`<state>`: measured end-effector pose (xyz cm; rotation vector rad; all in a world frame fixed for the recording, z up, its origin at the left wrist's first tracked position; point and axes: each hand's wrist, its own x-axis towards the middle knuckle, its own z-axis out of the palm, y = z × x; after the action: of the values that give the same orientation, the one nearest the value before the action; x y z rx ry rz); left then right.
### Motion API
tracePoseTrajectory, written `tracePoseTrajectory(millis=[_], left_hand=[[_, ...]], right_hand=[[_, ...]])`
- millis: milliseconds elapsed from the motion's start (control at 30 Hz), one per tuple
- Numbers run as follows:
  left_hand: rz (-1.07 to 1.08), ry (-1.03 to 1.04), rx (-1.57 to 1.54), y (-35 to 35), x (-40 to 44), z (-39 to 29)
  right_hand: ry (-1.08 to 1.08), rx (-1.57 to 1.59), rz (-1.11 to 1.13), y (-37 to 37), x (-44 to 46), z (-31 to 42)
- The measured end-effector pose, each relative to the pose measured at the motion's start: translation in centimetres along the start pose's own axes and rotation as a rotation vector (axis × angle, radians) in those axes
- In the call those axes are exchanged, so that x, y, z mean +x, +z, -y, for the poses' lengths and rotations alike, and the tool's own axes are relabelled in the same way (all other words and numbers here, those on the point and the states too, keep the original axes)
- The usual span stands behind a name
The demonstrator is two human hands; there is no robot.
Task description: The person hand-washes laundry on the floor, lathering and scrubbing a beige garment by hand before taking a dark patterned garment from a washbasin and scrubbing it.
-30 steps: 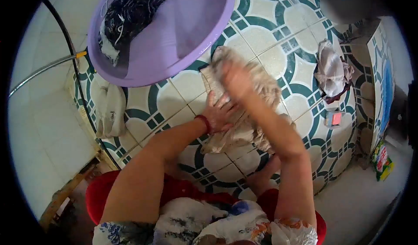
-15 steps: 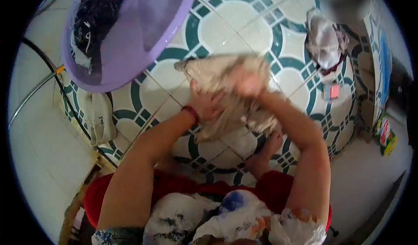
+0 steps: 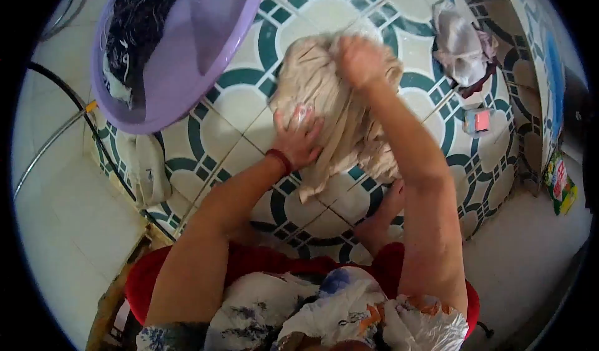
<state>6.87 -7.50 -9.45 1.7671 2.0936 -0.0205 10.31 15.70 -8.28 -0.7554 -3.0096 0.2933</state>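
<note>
A wet beige garment (image 3: 306, 70) lies spread and wrinkled on the tiled floor in front of me. My left hand (image 3: 298, 136) presses flat on its near left part, fingers spread, with whitish suds on them and a red band at the wrist. At the garment's far edge my right hand (image 3: 362, 61) is closed in a fist. Whatever it grips is hidden under the fingers; a pale, blurry patch shows just beyond the knuckles. Bunched folds of the garment lie near my bare foot (image 3: 390, 210).
A purple basin (image 3: 206, 76) holding dark fabric (image 3: 138, 33) stands at upper left. White cloth (image 3: 145, 170) and a hose (image 3: 47, 142) lie beside it. To the right are a grey-white cloth bundle (image 3: 462, 51), a pink bar in a clear dish (image 3: 480, 121) and a green packet (image 3: 560, 185).
My right hand has moved up and away from me, to the garment's far edge. The garment lies more spread out and farther forward. The left hand stays on the cloth.
</note>
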Motion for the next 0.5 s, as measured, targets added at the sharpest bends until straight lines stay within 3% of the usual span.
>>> tracePoseTrajectory(millis=[67,133,200,233,267,333,433,467,500], left_hand=[[0.001,0.017,-0.042,0.0,0.3,0.5],[0.062,0.036,-0.103,0.0,0.5,0.3],[0.295,-0.066,-0.287,0.1,0.6,0.2],[-0.063,-0.016,-0.026,0.3,0.2,-0.2],[-0.065,-0.030,-0.020,0.4,0.3,-0.4],[-0.089,-0.007,-0.083,0.0,0.3,-0.1],[-0.098,-0.007,-0.089,-0.7,0.5,-0.2],[-0.052,-0.023,-0.108,-0.9,0.4,-0.4],[-0.063,-0.018,-0.108,-1.0,0.4,-0.5]], right_hand=[[-0.184,0.107,-0.025,1.2,-3.6,3.9],[-0.193,0.092,0.008,0.8,-2.4,3.0],[-0.148,0.096,0.099,1.1,-2.1,1.9],[-0.146,0.100,0.144,1.1,-1.2,1.4],[0.027,0.125,-0.053,0.5,2.1,0.0],[0.285,0.094,0.014,-0.5,6.6,-1.5],[0.225,-0.019,0.132,-3.1,8.0,-0.6],[0.204,0.068,0.172,-0.8,8.0,-0.6],[0.119,0.066,0.196,-1.7,6.9,2.4]])
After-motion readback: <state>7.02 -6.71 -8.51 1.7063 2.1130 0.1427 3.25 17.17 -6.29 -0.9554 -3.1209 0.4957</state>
